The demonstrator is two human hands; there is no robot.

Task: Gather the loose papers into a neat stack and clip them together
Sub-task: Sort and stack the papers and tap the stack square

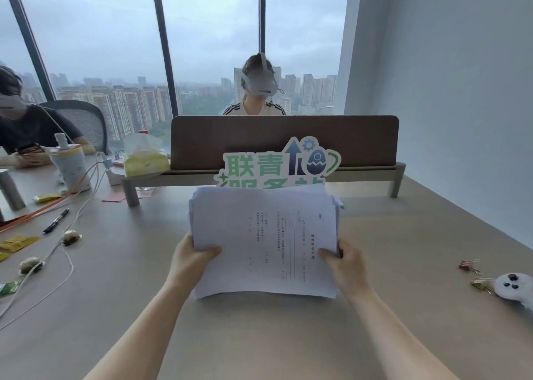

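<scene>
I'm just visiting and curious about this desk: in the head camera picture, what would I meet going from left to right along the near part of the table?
Black pen → left hand → stack of papers → right hand → red binder clip → gold binder clip → white controller.

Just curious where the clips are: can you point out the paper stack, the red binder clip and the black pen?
paper stack (268,235), head view, middle of top sheet
red binder clip (467,265), head view, its body
black pen (56,220), head view, mid-barrel

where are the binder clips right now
In the head view, two binder clips lie on the table at the far right: a red one and a gold one beside the white controller, right of the paper stack.
</scene>
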